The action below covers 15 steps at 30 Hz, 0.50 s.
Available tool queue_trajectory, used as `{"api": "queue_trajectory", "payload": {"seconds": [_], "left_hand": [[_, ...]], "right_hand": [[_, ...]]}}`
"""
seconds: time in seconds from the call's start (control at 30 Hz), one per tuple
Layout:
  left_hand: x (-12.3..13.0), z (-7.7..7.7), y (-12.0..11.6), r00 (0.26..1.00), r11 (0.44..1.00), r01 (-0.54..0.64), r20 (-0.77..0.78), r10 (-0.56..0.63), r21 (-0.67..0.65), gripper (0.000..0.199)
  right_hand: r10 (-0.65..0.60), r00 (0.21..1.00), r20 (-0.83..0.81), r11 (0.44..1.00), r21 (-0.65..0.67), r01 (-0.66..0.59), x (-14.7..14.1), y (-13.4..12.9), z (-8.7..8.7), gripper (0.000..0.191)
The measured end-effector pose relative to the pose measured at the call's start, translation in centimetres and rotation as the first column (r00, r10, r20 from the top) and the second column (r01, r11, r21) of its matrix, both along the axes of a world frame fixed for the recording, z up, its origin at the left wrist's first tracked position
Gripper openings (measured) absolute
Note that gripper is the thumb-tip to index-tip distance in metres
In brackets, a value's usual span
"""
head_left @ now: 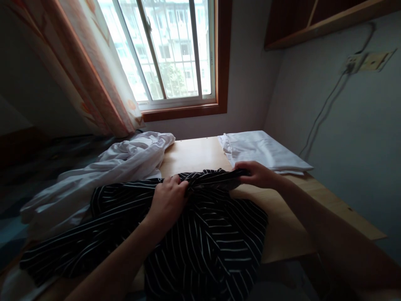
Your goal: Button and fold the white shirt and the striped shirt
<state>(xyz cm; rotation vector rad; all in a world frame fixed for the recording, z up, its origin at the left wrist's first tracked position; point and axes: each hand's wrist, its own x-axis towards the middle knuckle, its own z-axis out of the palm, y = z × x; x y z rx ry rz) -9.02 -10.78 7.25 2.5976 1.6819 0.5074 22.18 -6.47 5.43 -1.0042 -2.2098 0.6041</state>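
A black garment with thin white stripes (213,242) lies bunched across the front of the wooden table (197,152), part of it hanging over the near edge. My left hand (169,198) is closed on the cloth near its upper middle, the fingers curled into the folds. Further right, my right hand (255,174) pinches the garment's upper edge and holds it stretched out from the left hand. Which part of the garment lies between the hands is hard to make out, as the fabric is gathered there.
Crumpled white cloth (125,159) lies left of the striped garment. A folded white cloth (263,150) rests at the table's back right. Behind stand a window (175,54) and a curtain (90,62). On the right wall, a cable (322,106) hangs from a socket (352,63) below a shelf (332,29).
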Motion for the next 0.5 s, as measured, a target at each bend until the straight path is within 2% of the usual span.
{"api": "queue_trajectory", "payload": {"seconds": [0.03,0.1,0.17,0.23,0.3,0.37,0.43,0.5], "left_hand": [[0.2,-0.4,-0.4,0.996,0.996,-0.065,-0.055,0.069,0.068,0.013],[0.8,-1.5,-1.1,0.971,0.976,-0.180,-0.133,0.196,0.122,0.028],[1.3,-2.8,-1.5,0.954,0.973,-0.226,-0.191,0.230,0.044,0.041],[1.8,-3.9,-1.4,0.963,0.979,-0.188,-0.208,0.170,-0.072,0.045],[2.2,-4.7,-1.0,0.986,0.985,-0.086,-0.155,0.063,-0.149,0.045],[2.7,-5.0,-0.4,0.995,0.980,0.080,-0.045,-0.090,-0.183,0.045],[3.2,-4.8,0.0,0.958,0.937,0.284,0.095,-0.270,-0.201,0.041],[3.6,-4.1,0.1,0.876,0.856,0.468,0.245,-0.416,-0.219,0.037]], "right_hand": [[0.036,0.997,-0.071,0.996,-0.075,-0.041,0.0,-0.1,0.0,0.011],[0.093,0.973,-0.212,0.965,-0.221,-0.140,-0.1,-0.2,0.1,0.018],[0.132,0.941,-0.311,0.908,-0.343,-0.241,-0.2,-0.4,0.3,0.025],[0.169,0.920,-0.354,0.833,-0.447,-0.325,-0.1,-0.6,0.7,0.028],[0.179,0.906,-0.383,0.768,-0.521,-0.372,0.3,-0.9,1.2,0.028],[0.158,0.901,-0.403,0.728,-0.569,-0.382,1.3,-1.4,1.8,0.027],[0.124,0.908,-0.401,0.715,-0.599,-0.362,2.5,-1.9,2.4,0.032],[0.100,0.929,-0.357,0.745,-0.592,-0.308,3.6,-2.5,2.8,0.038]]}}
